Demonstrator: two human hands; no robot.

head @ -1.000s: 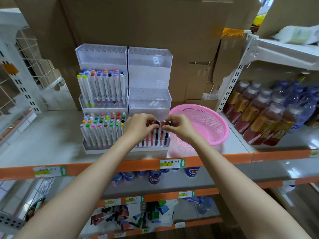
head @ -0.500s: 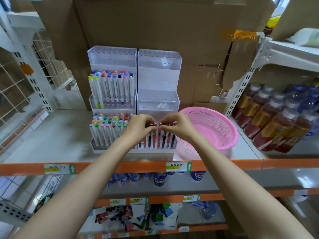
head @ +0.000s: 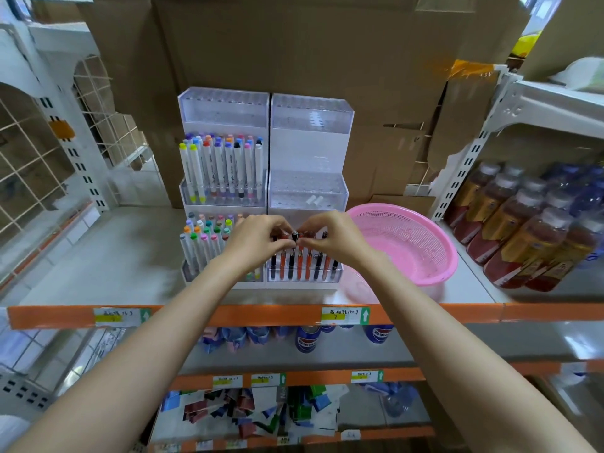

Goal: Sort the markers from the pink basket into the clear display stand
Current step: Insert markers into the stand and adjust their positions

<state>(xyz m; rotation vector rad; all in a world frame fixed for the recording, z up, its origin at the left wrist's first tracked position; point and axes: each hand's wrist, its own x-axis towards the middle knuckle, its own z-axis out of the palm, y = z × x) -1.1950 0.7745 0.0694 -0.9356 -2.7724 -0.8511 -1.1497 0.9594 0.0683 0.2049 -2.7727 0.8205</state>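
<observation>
1. Both grips stay where they were half a second ago, over the front tier of the right clear display stand (head: 310, 152), and their fingertips have drawn slightly closer together.
2. Left grip (head: 258, 240) has its fingers and thumb curled, pinching the tops of the markers (head: 299, 268) that stand upright in that tier.
3. Right grip (head: 333, 240) is curled the same way and pinches marker tops just beside it. A black-capped marker (head: 295, 237) stands between the two sets of fingertips.
4. Red and black markers fill the front row of that stand.
5. Just right of the stand, the pink basket (head: 452, 263) sits on the shelf (head: 98, 256), behind the right wrist.
6. Touching the stand's left side, a second stand (head: 225, 106) holds white markers with coloured caps.
7. Bottles (head: 523, 230) stand well to the right, with cardboard boxes (head: 327, 44) behind everything.
</observation>
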